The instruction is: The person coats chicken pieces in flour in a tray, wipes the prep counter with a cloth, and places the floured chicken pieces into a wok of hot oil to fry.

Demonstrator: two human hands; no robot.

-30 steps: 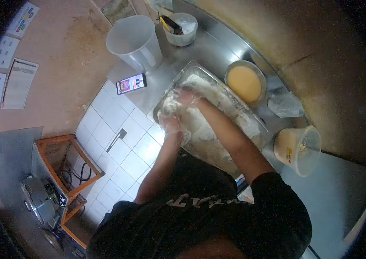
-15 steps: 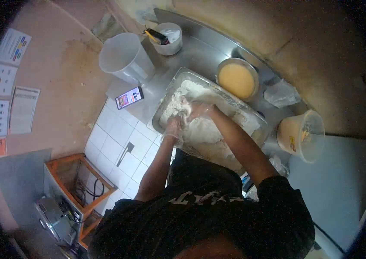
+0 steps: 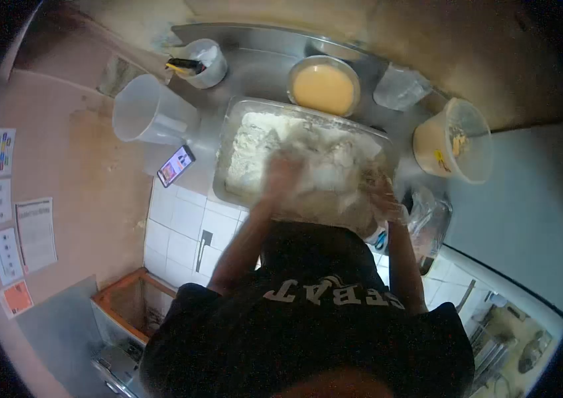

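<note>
While left hand [image 3: 283,178] blurs, white powder [image 3: 250,149] lies both sides, inside tray [image 3: 226,142].

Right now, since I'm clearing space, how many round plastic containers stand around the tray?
3: tall container left of the tray, small container at back left, yellow-labelled container on the right. Some may be hidden.

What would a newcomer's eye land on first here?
First, the big metal tray of white powder in mid-picture, with the person's left grip blurred over it and the right grip at its right end. Next, the bowl of pale orange liquid just behind the tray. Then the phone, screen lit, left of the tray.
</note>
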